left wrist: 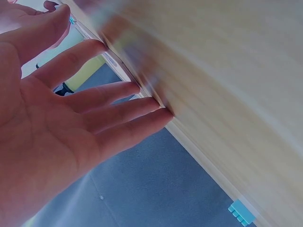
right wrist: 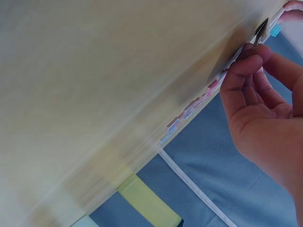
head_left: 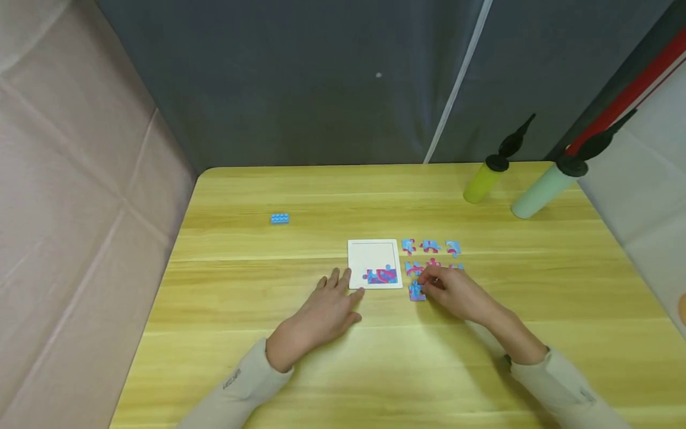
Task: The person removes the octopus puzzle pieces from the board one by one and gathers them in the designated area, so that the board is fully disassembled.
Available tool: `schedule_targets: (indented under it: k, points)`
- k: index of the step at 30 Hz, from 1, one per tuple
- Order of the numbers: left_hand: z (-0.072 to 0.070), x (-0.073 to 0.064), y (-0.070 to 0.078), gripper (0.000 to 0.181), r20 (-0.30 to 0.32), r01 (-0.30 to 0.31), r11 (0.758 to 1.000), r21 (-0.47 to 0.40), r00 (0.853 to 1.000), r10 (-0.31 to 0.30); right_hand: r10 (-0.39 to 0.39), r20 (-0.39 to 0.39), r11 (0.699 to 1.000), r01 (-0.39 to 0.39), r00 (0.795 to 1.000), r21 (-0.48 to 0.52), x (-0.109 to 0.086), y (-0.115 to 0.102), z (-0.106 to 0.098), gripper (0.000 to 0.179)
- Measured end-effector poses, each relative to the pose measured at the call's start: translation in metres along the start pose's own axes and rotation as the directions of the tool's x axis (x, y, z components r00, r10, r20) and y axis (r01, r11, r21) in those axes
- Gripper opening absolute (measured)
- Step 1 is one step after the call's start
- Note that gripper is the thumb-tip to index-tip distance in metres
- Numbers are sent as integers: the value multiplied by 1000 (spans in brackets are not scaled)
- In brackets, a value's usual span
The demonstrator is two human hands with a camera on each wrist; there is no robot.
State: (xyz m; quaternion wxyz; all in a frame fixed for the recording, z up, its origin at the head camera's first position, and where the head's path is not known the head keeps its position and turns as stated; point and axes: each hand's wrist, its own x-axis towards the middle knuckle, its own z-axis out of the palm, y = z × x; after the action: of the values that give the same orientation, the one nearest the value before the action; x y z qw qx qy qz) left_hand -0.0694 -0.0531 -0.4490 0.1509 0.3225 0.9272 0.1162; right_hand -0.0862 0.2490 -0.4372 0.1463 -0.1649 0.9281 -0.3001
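Note:
A white square puzzle tray (head_left: 370, 255) lies on the wooden table, with joined blue-and-pink puzzle pieces (head_left: 383, 276) in its lower right corner. My left hand (head_left: 326, 311) is spread flat, its straight fingertips touching the table and the tray's lower left edge. Right of the tray, my right hand (head_left: 457, 292) pinches a puzzle piece (head_left: 416, 292) between thumb and fingers. In the right wrist view that puzzle piece (right wrist: 261, 31) is tilted up and looks dark. Behind the right hand lie rows of loose puzzle pieces (head_left: 430, 245), some partly hidden by it.
A blue toy brick (head_left: 280, 218) sits at the back left of the table. At the back right stand a yellow-green pump (head_left: 480, 183) and a pale green pump (head_left: 542, 192), both with black tops. A dark grey partition (head_left: 300, 89) rises behind the table.

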Motion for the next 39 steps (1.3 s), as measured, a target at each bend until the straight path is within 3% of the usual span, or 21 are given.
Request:
schedule_targets:
  k: [11, 18, 28, 34, 39]
  points:
    - [0, 1, -1, 52, -6, -13, 1000, 15, 1000, 14, 3, 9, 1000, -3, 1000, 7, 3, -3, 0, 7]
    - [-1, 1, -1, 52, 6, -5, 1000, 21, 1000, 5, -53, 11, 998, 53, 999, -21, 20, -23, 1, 11]
    - [-2, 2, 1, 51, 10, 2, 1000, 30, 1000, -2, -54, 31, 993, 57, 998, -102, 44, -49, 12, 23]
    - [-2, 2, 2, 51, 17, 11, 1000, 26, 1000, -11, -42, 62, 989, 51, 997, -142, 53, -55, 19, 29]
    - [-2, 1, 2, 52, 13, 8, 1000, 29, 1000, -8, -37, 95, 987, 51, 995, -149, 55, -56, 23, 21]
